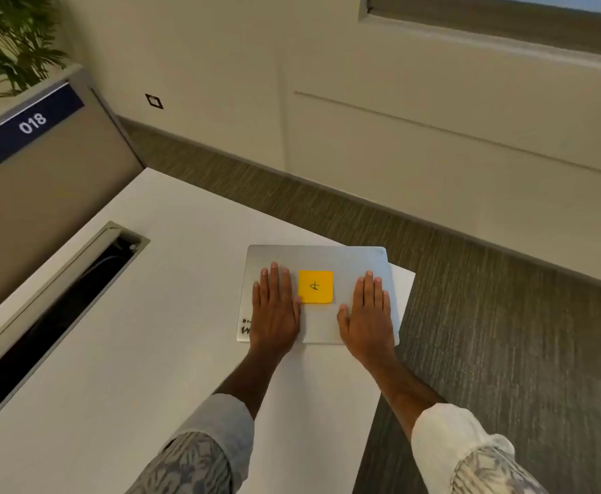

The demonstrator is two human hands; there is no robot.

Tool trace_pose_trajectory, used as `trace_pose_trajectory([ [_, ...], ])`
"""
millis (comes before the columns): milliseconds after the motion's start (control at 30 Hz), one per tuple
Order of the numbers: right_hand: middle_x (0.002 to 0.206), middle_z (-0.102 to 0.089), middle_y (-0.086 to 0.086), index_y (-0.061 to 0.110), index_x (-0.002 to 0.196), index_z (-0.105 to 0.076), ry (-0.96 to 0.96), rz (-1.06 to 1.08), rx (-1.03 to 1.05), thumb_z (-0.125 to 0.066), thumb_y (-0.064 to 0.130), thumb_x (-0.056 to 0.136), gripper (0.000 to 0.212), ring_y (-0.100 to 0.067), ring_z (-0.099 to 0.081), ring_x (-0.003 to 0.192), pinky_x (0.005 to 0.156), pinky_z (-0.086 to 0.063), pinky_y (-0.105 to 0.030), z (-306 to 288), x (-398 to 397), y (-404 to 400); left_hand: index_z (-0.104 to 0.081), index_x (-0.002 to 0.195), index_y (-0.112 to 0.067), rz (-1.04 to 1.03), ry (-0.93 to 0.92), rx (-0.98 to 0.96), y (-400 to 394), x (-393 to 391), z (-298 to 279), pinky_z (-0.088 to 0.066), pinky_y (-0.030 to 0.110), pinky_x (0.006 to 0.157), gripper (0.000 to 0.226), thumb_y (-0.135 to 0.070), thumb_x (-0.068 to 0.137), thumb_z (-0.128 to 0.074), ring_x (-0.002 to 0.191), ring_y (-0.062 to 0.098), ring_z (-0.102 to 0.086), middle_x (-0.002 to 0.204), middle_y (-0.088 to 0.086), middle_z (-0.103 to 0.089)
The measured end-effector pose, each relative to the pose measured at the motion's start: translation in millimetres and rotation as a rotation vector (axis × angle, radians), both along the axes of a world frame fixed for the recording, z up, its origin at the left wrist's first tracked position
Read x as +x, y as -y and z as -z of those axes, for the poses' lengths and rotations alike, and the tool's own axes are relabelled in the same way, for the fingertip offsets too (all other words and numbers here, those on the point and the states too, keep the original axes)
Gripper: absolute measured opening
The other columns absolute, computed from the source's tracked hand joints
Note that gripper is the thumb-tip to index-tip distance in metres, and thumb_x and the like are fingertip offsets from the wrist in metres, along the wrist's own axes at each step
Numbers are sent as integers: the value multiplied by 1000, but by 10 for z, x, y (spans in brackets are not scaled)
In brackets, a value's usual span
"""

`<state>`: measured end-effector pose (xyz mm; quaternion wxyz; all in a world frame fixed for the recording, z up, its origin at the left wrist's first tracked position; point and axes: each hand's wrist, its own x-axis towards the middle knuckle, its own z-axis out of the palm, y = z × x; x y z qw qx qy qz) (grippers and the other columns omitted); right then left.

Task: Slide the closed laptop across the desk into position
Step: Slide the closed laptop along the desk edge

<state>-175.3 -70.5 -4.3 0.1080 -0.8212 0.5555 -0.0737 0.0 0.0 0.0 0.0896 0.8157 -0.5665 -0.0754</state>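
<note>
Laptop (318, 260) seemingly under both flat hands

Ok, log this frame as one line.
closed silver laptop near white desk corner | left hand, right hand flat on lid | yellow sticky note between

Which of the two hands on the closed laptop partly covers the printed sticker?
The left hand: its heel hides part of the black-lettered sticker at the laptop lid's near left corner. The right hand lies on bare lid.

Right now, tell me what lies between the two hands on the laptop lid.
In the head view, a yellow sticky note sits on the laptop between the left hand and right hand.
</note>
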Motion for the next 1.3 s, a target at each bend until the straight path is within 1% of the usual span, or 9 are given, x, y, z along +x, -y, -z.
trace_pose_trajectory([
  [200,164,-22,-17,5,153,-24,-23,94,11,-36,52,100,72,-41,-21,150,120,-22,-60,-38,-52,194,-13,160,-23,-181,1,46,54,227,2,-12,59,123,60,-48,106,-19,154,40,-2,168,18,1],
  [300,164,-19,-19,6,153,-24,-60,187,52,-36,57,98,76,-45,-30,144,114,-32,-62,-68,-92,292,-15,158,-31,-243,14,93,96,272,-28,-23,61,117,61,-57,103,-19,149,45,-17,167,20,-1],
  [367,162,-23,-21,8,153,-26,-79,217,51,-36,60,97,77,-43,-39,137,108,-41,-59,-103,-92,324,-16,156,-34,-283,30,117,129,271,-61,-38,61,107,62,-62,101,-19,138,45,-35,165,23,-8],
  [433,157,-32,-21,10,153,-26,-98,236,54,-33,62,96,77,-40,-45,132,103,-47,-56,-122,-67,344,-17,154,-35,-309,45,124,156,260,-74,-46,57,98,61,-63,100,-20,128,42,-45,160,27,-18],
  [667,144,-43,-17,13,151,-27,-70,258,67,-33,64,95,77,-35,-49,123,92,-54,-50,-95,-48,380,-23,151,-32,-379,42,147,238,240,-117,-50,52,93,62,-66,98,-24,116,37,-50,139,22,-39],
  [800,141,-46,-17,12,150,-30,-35,278,64,-36,66,93,78,-34,-51,119,88,-55,-49,-78,-27,400,-35,145,-34,-490,-65,121,330,212,-183,-49,51,91,61,-68,95,-38,113,35,-46,130,18,-43],
  [1033,132,-47,-16,14,147,-31,56,308,74,-39,72,88,83,-31,-52,113,81,-57,-47,-59,-34,458,-48,139,-37,-613,-340,47,403,353,-275,-42,55,99,67,-70,82,-62,122,38,-42,132,15,-45],
  [1167,136,-43,-18,14,148,-27,110,309,108,-43,72,87,86,-33,-49,119,85,-56,-50,-43,-86,516,-47,142,-37,-621,-450,0,375,428,-306,-42,52,98,72,-67,80,-68,121,38,-44,126,17,-51],
  [1300,141,-38,-19,15,151,-20,141,306,120,-46,68,89,86,-35,-48,123,89,-54,-50,-50,-135,481,-37,152,-36,-529,-531,-14,342,473,-335,-46,49,97,84,-67,80,-69,123,39,-47,124,20,-55],
])
